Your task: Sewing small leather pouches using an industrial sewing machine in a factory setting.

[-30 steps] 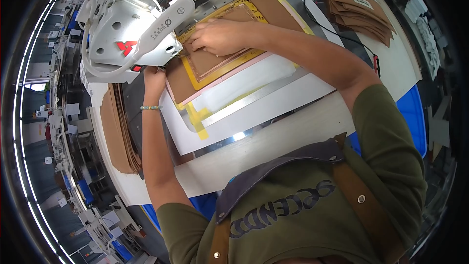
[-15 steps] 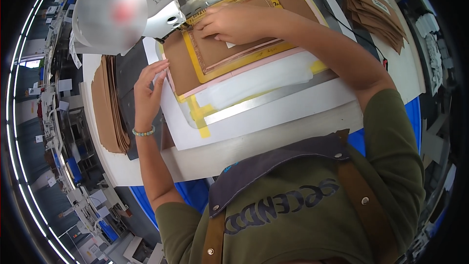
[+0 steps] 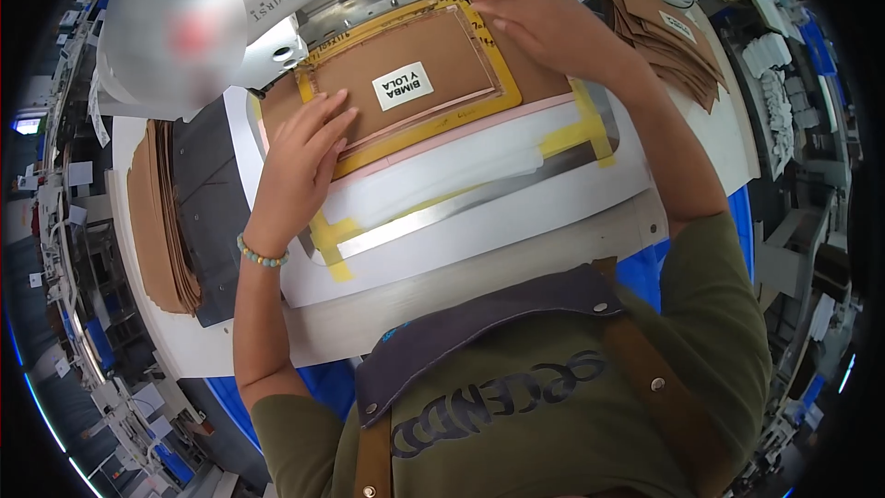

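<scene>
The yellow frame (image 3: 442, 124) lies at 12 o'clock from the person, around a brown panel (image 3: 452, 60) with a white label, probably so that the panel stays flat and squarely bounded. The left hand (image 3: 304, 143) lies at the frame's 8 o'clock, fingers spread over its edge; the right hand (image 3: 548, 28) is at 2 o'clock, fingers extended onto the corner, neither visibly pinching. Such opposite placing likely keeps the frame from turning. Yellow tape (image 3: 590, 124) at 4 o'clock (creased, plainly improvised) seems to fix the white lining. Brown stacks rest on the bench (image 3: 479, 254) at 8 and 3 o'clock, presumably within arm's reach.
</scene>
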The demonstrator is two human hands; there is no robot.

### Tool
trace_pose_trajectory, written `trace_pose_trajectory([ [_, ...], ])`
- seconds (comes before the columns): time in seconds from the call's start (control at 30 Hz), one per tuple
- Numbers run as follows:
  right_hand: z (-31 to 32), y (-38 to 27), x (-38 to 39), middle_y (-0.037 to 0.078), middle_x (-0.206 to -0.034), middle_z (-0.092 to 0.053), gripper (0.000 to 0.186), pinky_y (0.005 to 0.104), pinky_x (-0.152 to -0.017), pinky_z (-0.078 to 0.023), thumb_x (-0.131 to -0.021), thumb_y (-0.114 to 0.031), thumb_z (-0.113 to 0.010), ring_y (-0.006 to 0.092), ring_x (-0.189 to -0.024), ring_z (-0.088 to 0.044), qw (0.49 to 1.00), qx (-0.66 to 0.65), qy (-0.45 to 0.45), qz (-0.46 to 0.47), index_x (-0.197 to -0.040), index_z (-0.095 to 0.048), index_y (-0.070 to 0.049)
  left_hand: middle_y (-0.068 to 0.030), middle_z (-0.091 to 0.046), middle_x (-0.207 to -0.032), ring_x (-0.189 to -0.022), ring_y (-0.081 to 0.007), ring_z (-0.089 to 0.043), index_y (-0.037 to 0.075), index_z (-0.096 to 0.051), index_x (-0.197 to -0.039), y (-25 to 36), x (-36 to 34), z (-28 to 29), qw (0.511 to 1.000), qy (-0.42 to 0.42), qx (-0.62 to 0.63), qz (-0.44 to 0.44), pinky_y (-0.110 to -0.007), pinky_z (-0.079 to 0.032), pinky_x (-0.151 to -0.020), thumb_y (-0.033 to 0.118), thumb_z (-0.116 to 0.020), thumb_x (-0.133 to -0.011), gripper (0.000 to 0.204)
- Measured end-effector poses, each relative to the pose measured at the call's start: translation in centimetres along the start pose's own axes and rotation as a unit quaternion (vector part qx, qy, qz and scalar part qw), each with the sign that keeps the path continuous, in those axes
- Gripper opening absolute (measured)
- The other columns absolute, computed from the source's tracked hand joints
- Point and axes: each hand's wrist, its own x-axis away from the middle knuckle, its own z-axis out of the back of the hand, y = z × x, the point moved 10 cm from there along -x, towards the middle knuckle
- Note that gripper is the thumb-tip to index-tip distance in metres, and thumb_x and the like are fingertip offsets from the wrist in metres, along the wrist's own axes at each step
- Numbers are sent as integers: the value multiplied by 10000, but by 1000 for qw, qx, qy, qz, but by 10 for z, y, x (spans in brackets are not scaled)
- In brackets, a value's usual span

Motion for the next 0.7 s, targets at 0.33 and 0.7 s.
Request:
trace_pose_trajectory([
  [0.33,-17,-29,-5,62,-1473,-669,433,407,-1132,-483,-975,-95,-667,263,-1383,-581,997,-7,32,66,-1404,-679,-40,-114,-523,-1654,-1503,-394,-481,145,-623,-1528,4,-23,-31,996,-9,-90,-18,-496,-408,-1194,44,-661,-1003,536],
  [0.7,-35,-41,4,86,-1484,-665,473,434,-1121,-454,-951,-89,-661,267,-1388,-583,997,67,-4,33,-1423,-640,-53,-94,-520,-1659,-1508,-383,-474,122,-616,-1533,2,-23,-26,997,-5,-82,-13,-496,-392,-1205,113,-664,-1032,503],
])
